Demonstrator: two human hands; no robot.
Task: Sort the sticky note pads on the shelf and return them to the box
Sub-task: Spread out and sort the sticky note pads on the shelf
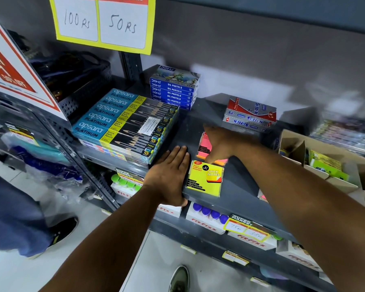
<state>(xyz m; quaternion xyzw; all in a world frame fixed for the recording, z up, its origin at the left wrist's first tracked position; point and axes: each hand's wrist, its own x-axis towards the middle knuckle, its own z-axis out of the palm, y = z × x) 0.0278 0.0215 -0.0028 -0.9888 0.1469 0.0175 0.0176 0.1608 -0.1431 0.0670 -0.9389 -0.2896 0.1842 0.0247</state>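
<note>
A yellow sticky note pad (205, 179) lies flat near the front edge of the grey shelf (238, 186). Just behind it sits a pink sticky note pad (203, 145) with orange layers, and my right hand (221, 143) is closed around it, thumb at its front edge. My left hand (170, 178) rests flat on the shelf to the left of the yellow pad, fingers together and stretched out, holding nothing. The cardboard box (325, 157) stands at the right end of the shelf with green and yellow pads inside. Another pink pad (262, 197) peeks out under my right forearm.
Stacked pencil boxes (124, 125) fill the shelf's left part, blue oil pastel boxes (174, 91) stand behind them, and grey-red pen boxes (251, 115) sit at the back. Price signs (102, 21) hang above. Bottles in white cartons (207, 218) line the lower shelf. Another person's shoe (61, 230) is at the left.
</note>
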